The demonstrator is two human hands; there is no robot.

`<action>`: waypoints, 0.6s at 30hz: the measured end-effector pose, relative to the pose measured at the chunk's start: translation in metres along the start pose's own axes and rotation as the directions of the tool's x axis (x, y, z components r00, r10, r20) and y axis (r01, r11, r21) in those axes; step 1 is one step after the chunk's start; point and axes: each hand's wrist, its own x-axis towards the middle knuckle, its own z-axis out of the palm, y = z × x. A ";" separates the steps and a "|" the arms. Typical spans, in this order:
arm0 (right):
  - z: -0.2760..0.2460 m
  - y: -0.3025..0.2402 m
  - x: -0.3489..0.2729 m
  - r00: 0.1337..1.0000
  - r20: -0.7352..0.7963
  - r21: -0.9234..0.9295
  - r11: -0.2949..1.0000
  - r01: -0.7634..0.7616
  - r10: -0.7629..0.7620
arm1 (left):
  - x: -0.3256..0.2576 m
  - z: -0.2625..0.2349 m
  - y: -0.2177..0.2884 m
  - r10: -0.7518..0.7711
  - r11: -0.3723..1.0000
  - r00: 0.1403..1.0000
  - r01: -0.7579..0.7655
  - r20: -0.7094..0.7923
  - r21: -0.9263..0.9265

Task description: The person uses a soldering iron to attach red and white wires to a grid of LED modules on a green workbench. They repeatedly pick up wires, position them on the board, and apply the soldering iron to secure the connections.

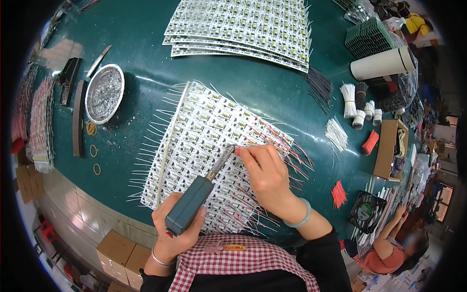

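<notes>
A white panel of small circuit boards lies on the green table, with white wires along its left side and red ones along its right. My left hand is wrapped round the dark green handle of a soldering iron. The iron's metal tip slants up and right to the middle of the panel. There, the thumb and forefinger of my right hand pinch a red wire close beside the tip. The fingers partly hide the wire, and I cannot tell whether it touches the board.
Stacked circuit-board panels lie at the far side. To the left stand a bowl of metallic scraps and rubber bands. Bundled white wires, loose red wires, a white bottle and a fan are right, near another person.
</notes>
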 end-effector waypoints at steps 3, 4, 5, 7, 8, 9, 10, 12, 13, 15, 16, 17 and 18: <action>0.000 0.000 0.000 1.000 -0.001 -0.005 1.000 0.003 -0.003 | 0.000 0.000 -0.002 0.010 1.000 1.000 -0.010 0.004 -0.017; 0.000 -0.001 0.000 1.000 0.001 -0.004 1.000 0.002 -0.002 | 0.000 0.000 -0.003 0.023 1.000 1.000 -0.023 0.000 -0.018; 0.001 -0.001 0.001 1.000 0.003 -0.003 1.000 0.002 -0.002 | -0.001 -0.001 -0.002 0.053 0.998 0.999 -0.053 -0.006 0.015; 0.000 -0.002 0.001 1.000 0.002 -0.010 1.000 -0.004 0.004 | 0.000 -0.003 -0.001 0.118 0.990 0.993 -0.117 -0.008 0.079; 0.000 -0.002 0.001 1.000 0.001 -0.013 1.000 -0.007 0.007 | -0.001 -0.005 -0.003 0.126 0.989 0.992 -0.125 0.001 0.084; 0.000 -0.001 0.000 1.000 0.004 -0.017 1.000 -0.011 0.011 | -0.002 -0.007 -0.008 0.134 0.987 0.991 -0.134 0.009 0.087; 0.001 -0.001 -0.001 1.000 0.006 -0.022 1.000 -0.016 0.016 | -0.004 -0.007 -0.011 0.142 0.986 0.990 -0.143 0.017 0.090; 0.001 -0.002 -0.001 1.000 0.008 -0.022 1.000 -0.020 0.020 | -0.007 -0.007 -0.011 0.071 0.997 0.997 -0.071 -0.010 0.020; 0.000 -0.002 0.000 1.000 0.008 -0.016 1.000 -0.019 0.019 | -0.009 -0.007 -0.010 0.033 0.999 0.999 -0.034 -0.025 -0.014; 0.000 -0.003 0.000 1.000 0.014 -0.011 1.000 -0.024 0.024 | -0.008 -0.007 -0.005 0.022 0.999 0.999 -0.023 -0.031 -0.033; -0.001 -0.004 -0.001 0.999 0.020 -0.012 1.000 -0.029 0.029 | -0.008 -0.007 -0.003 0.017 0.999 0.999 -0.019 -0.033 -0.046; -0.001 -0.004 -0.001 0.999 0.025 -0.012 0.999 -0.035 0.035 | -0.008 -0.007 -0.002 0.004 0.999 0.999 -0.006 -0.033 -0.052; -0.001 -0.004 -0.001 1.000 0.003 -0.023 1.000 -0.016 0.016 | -0.009 -0.007 -0.002 -0.010 0.998 0.999 0.008 -0.033 -0.060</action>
